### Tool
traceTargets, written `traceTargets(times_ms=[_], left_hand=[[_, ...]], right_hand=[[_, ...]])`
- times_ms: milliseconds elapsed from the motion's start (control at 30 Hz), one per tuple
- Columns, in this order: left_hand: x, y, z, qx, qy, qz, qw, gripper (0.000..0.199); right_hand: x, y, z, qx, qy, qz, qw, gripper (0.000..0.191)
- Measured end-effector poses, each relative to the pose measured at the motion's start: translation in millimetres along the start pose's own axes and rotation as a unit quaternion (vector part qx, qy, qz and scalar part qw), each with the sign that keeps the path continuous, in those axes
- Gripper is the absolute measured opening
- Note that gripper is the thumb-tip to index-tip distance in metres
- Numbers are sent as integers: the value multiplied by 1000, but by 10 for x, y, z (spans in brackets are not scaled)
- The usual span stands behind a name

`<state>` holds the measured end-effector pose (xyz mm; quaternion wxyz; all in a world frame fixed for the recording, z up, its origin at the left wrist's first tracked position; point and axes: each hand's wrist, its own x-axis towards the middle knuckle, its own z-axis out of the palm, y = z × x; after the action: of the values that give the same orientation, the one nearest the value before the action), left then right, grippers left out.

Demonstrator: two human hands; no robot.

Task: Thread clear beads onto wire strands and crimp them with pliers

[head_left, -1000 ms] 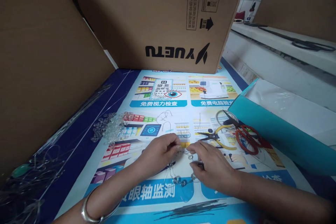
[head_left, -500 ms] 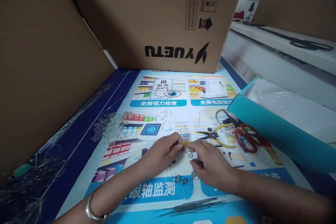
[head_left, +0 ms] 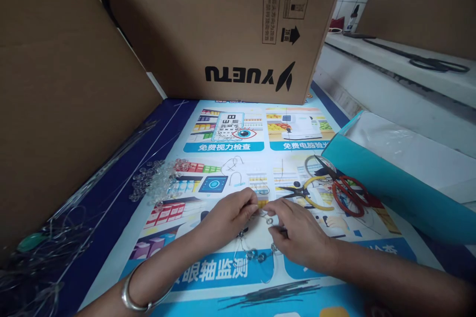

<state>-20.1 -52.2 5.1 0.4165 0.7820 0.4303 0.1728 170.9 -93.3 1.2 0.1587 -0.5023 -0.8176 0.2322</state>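
Note:
My left hand is closed, thumb and forefinger pinching a thin wire near the middle of the printed sheet. Opposite it, my right hand pinches the same wire with its fingertips, a short gap from the left. Several clear, glassy beads hang from this wire in a loose loop below and between the hands. The exact wire ends are hidden by my fingers. A heap of clear beads lies to the left. Right of the hands are yellow-handled pliers and red-handled scissors.
Cut dark wires lie in front of me. Tangled clear strands cover the left edge. Cardboard panels stand behind and at the left. A teal box sits at the right, below a ledge with black scissors.
Almost nothing differs. Both hands keep their pinch on the wire, and the view has shifted very slightly.

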Motion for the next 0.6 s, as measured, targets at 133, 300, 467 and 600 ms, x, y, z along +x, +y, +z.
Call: traceTargets(times_ms=[133,300,467,600], left_hand=[[2,4,-9,9,-2,0,1000,14],[3,11,-23,20,-9,-3,1000,13],[10,7,-31,28,-15,4,1000,13],[6,-1,-28,30,-13,11,999,13]], right_hand=[[15,3,-5,-4,-3,0,1000,35],[12,-3,-6,0,-3,-1,1000,36],[-2,-7,-3,-3,-5,-2,1000,35],[3,-8,-6,-2,-8,1,1000,36]])
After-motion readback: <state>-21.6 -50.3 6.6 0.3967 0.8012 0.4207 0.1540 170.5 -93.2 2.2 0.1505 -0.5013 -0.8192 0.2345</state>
